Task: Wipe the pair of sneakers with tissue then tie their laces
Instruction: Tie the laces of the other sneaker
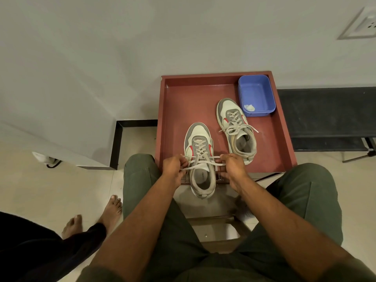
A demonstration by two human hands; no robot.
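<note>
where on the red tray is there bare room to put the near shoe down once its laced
Bare patch: the far-left part of the red tray, between its left wall and the far sneaker, beyond the toe of the near sneaker. A thin strip runs along the right wall. Crowded: the far-right corner with the blue tub, and the near edge, where the left hand and right hand pull the laces.

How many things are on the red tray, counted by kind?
Sneakers: 2, the near sneaker and the far sneaker
Blue tub: 1
Tissue wad inside the tub: 1
Total: 4, all on the red tray
</note>
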